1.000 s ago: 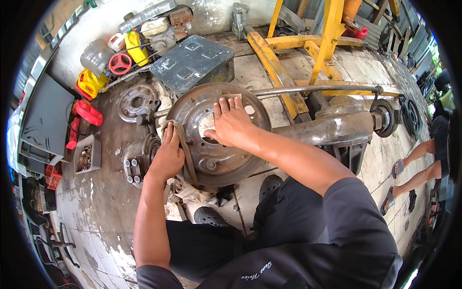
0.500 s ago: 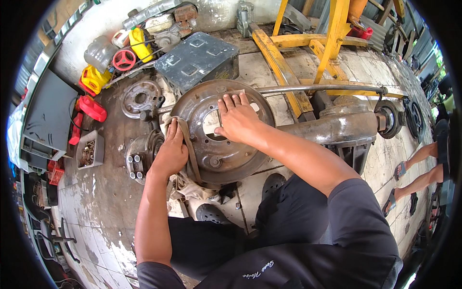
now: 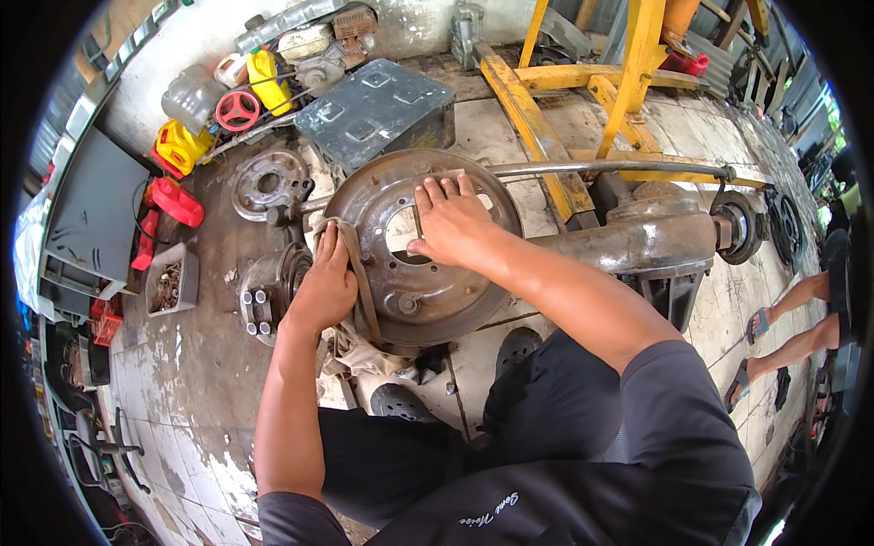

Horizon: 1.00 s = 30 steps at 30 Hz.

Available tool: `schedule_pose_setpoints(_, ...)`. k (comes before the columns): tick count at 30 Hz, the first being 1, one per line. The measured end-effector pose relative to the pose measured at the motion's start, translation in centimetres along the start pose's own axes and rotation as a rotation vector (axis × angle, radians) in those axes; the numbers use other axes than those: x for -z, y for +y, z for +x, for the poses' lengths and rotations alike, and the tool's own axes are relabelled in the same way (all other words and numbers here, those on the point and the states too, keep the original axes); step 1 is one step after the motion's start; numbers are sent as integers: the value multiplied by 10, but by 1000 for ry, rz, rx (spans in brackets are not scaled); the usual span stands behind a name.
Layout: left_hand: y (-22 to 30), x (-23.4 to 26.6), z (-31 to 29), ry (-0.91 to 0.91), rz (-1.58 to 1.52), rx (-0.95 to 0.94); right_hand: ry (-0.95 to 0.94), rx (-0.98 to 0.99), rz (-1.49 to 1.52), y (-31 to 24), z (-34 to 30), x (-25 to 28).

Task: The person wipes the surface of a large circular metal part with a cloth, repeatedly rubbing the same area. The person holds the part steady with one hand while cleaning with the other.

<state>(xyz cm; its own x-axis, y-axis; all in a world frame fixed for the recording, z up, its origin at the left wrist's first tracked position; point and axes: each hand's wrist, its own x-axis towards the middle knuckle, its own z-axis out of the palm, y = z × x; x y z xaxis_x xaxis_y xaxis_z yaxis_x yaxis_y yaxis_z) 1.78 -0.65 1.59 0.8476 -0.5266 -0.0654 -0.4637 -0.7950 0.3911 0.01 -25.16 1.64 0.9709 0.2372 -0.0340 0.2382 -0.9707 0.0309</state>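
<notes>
A round, worn metal brake backing plate (image 3: 464,296) with a large centre hole stands tilted in front of me. My left hand (image 3: 323,289) presses a beige rag (image 3: 364,305) against the plate's left edge, fingers straight and close together. The rag's lower part hangs in folds below the plate. My right hand (image 3: 455,223) lies over the plate's centre hole with its fingers stretched out and slightly apart. From under its fingertips shows the edge of a thin brownish piece; its kind is not clear.
An axle housing (image 3: 628,241) extends right from the plate, below a long metal rod (image 3: 610,166). Left are a wheel hub (image 3: 269,291), a metal disc (image 3: 269,182) and a bin of small parts (image 3: 173,280). Behind stand a dark metal box (image 3: 373,109) and a yellow frame (image 3: 528,118). Right, a person's legs (image 3: 797,332).
</notes>
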Motion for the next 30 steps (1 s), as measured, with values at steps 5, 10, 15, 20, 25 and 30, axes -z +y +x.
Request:
schedule_pose_setpoints(5,2,2,0,-10,-5,14,-64,-35,47,0,1,7)
schedule_pose_setpoints(10,2,-2,0,8,-18,4,-51,-35,15,-3,-1,2)
schedule_pose_setpoints(15,-7,-5,-1,19,4,-12,-28,-13,-39,-6,-4,-3)
schedule_pose_setpoints(20,-1,-1,0,8,9,-2,-34,-21,-36,-4,0,0)
schedule_pose_setpoints(25,1,1,0,0,-6,7,40,34,28,7,7,-2)
schedule_pose_setpoints(30,-11,-7,2,32,27,-33,-5,-46,419,29,-14,61)
